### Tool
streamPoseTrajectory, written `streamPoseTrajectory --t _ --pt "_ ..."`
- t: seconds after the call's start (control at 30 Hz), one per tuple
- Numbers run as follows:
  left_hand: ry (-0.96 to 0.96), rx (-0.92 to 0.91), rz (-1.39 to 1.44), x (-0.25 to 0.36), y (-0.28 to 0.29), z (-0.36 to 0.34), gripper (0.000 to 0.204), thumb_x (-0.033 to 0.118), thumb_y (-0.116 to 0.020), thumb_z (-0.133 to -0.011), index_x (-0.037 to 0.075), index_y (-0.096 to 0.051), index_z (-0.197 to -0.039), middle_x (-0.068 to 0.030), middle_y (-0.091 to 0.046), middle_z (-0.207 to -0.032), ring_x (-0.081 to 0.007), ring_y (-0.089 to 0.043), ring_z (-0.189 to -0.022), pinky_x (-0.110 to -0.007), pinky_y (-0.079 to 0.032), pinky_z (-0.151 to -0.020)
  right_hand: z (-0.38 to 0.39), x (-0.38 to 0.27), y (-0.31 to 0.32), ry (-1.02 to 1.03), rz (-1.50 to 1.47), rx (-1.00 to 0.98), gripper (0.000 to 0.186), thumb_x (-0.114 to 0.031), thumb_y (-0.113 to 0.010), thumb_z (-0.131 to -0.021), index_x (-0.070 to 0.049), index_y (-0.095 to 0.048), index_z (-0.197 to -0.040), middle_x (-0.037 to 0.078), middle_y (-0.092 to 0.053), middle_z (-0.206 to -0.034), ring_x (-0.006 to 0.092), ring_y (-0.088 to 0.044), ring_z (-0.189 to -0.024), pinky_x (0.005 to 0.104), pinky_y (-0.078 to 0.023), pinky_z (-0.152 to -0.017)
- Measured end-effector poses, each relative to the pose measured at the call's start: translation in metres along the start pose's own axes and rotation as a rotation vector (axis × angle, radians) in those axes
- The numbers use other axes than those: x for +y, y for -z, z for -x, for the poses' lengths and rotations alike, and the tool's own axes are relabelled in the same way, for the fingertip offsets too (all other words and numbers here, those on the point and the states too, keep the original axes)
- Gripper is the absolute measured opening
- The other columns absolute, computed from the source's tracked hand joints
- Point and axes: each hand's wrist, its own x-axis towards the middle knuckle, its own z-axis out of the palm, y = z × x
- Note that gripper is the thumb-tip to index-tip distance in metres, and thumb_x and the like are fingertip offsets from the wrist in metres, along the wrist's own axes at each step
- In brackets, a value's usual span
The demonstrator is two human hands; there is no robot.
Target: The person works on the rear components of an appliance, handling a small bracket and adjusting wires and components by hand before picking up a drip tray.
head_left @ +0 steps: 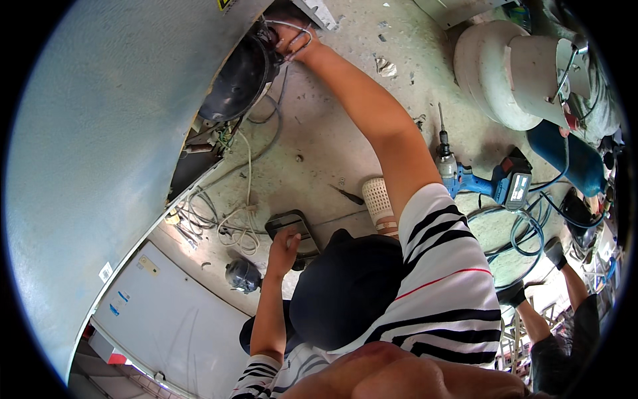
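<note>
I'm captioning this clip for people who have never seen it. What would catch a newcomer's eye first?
First, the striped-sleeved arm stretching up the middle, its right hand gripping thin metal tubing at the black compressor set in the big pale appliance casing on the left. Below, the left hand holds a dark phone over the concrete floor. A blue cordless drill lies to the right.

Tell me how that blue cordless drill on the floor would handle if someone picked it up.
The blue cordless drill is probably stiff and base-heavy, given its bulky battery block. Lying on its side, it seems unlikely to roll. Its long thin bit sticks out, so it might snag the blue hose coiled beside it.
</note>
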Motion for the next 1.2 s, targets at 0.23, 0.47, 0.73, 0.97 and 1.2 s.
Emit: streamPoseTrajectory --t 0.23,0.47,0.73,0.97,1.2 --pt "0.001 -0.006 -0.031 0.011 0.003 -0.002 0.035 0.024 -0.063 -0.094 0.001 -0.059 -0.121 -0.019 -0.063 -0.114 -0.0306 -0.064 -0.104 -0.037 -0.049 -0.09 -0.001 0.013 0.004 -0.033 -0.04 -0.224 0.046 -0.021 -0.07 -0.065 -0.021 -0.068 -0.111 0.007 -0.064 -0.119 0.0291 -0.058 -0.115 0.04 -0.046 -0.101" --pt "0.026 -0.002 0.019 0.006 0.002 0.0 0.034 0.022 -0.063 -0.094 0.001 -0.059 -0.121 -0.0185 -0.062 -0.116 -0.0294 -0.064 -0.104 -0.037 -0.049 -0.089 0.004 -0.001 0.0 0.051 0.047 -0.042 0.047 -0.021 -0.07 -0.064 -0.02 -0.067 -0.111 0.008 -0.064 -0.112 0.028 -0.06 -0.11 0.0383 -0.047 -0.098" --pt "-0.042 -0.001 -0.012 0.009 0.001 -0.003 0.035 0.023 -0.063 -0.094 0.001 -0.059 -0.121 -0.0188 -0.062 -0.116 -0.0295 -0.064 -0.104 -0.037 -0.049 -0.089 0.005 0.008 -0.005 0.049 0.038 -0.015 0.047 -0.02 -0.07 -0.064 -0.021 -0.068 -0.111 0.009 -0.063 -0.115 0.0268 -0.058 -0.115 0.037 -0.046 -0.1" --pt "-0.057 -0.008 -0.037 0.016 0.002 -0.004 0.035 0.022 -0.063 -0.094 0.001 -0.059 -0.122 -0.0189 -0.062 -0.115 -0.0293 -0.064 -0.104 -0.036 -0.049 -0.089 0.009 0.0 0.016 0.013 -0.003 -0.03 0.041 -0.015 -0.071 -0.063 -0.015 -0.067 -0.104 0.01 -0.065 -0.108 0.0289 -0.06 -0.107 0.0405 -0.047 -0.094" --pt "-0.053 -0.009 -0.026 0.017 0.001 -0.006 0.036 0.022 -0.063 -0.094 0.001 -0.059 -0.123 -0.019 -0.063 -0.115 -0.0287 -0.064 -0.105 -0.036 -0.048 -0.09 0.011 0.007 0.007 0.095 0.016 0.047 0.046 -0.01 -0.065 -0.068 -0.01 -0.066 -0.114 0.014 -0.065 -0.11 0.0346 -0.059 -0.11 0.0398 -0.046 -0.098"
